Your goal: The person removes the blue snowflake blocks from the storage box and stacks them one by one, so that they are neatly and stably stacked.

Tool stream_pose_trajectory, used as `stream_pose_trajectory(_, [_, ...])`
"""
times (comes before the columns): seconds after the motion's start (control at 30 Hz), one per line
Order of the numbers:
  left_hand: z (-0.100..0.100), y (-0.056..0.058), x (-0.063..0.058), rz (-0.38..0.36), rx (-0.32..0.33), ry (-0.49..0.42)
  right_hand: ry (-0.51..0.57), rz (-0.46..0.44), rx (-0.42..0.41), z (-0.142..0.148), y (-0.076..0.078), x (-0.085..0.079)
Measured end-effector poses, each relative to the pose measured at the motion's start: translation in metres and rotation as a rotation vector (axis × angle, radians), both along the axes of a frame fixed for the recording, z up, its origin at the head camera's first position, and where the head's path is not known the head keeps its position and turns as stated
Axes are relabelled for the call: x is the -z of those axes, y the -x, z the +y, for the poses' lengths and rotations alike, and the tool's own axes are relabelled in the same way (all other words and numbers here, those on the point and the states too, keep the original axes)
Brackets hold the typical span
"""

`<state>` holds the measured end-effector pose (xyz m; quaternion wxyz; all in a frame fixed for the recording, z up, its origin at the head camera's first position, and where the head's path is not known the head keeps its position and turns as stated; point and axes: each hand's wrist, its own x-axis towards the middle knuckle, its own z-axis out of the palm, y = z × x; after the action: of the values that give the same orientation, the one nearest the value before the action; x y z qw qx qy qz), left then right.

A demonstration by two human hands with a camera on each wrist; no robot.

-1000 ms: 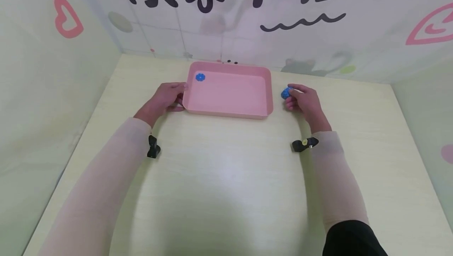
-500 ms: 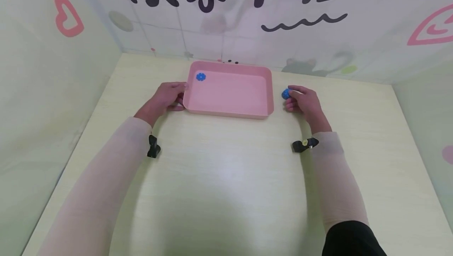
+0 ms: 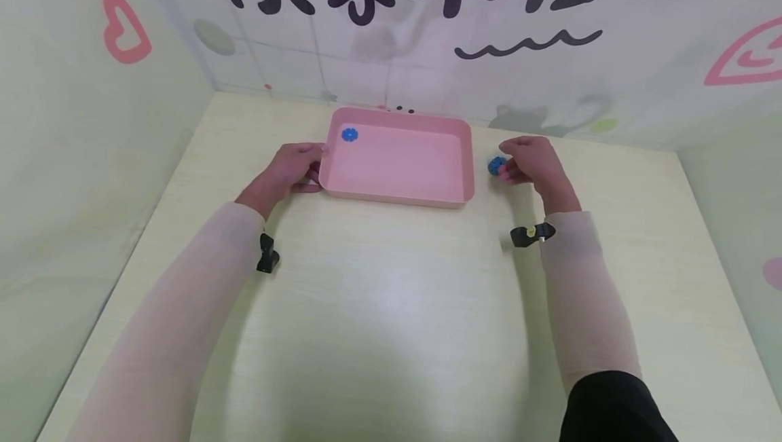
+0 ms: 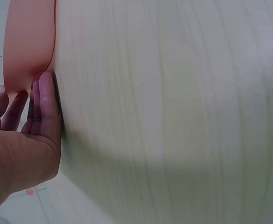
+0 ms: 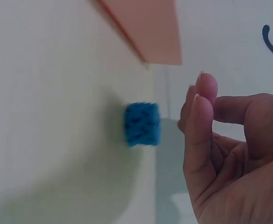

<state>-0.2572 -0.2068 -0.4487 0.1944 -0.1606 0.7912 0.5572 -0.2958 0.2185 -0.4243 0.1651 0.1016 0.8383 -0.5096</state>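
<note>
A pink shallow tray lies near the back of the table. My left hand grips its left end, with fingers against the wall in the left wrist view. Inside the tray, at the back left corner, lies a blue flower-shaped piece. To the right of the tray a small blue block with a bumpy, criss-cross surface stands on the table. Just beside that block hovers my right hand, fingers loosely bent and holding nothing. A gap shows between its fingertips and the block in the right wrist view.
Behind the tray rises a printed cloth wall with dark characters, close to its back edge. Side cloths border the pale wooden table. Both sleeves carry a black wrist device.
My right hand has let go of the blue block, which now stands on the table, and has lifted slightly up and away. My left hand stays at the tray.
</note>
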Motion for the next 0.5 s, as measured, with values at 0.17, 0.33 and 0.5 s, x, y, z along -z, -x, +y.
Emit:
stream_pose_trajectory(0.17, [0.000, -0.001, 0.000, -0.003, 0.000, 0.001, -0.031, -0.013, -0.061, -0.022, 0.010, -0.022])
stream_pose_trajectory(0.33, [0.000, 0.000, 0.002, 0.002, 0.004, -0.007, -0.051, 0.024, -0.085, -0.051, 0.024, -0.039])
stream_pose_trajectory(0.5, [-0.001, 0.001, 0.004, 0.003, -0.007, -0.011, -0.029, 0.042, -0.103, -0.083, 0.039, -0.040])
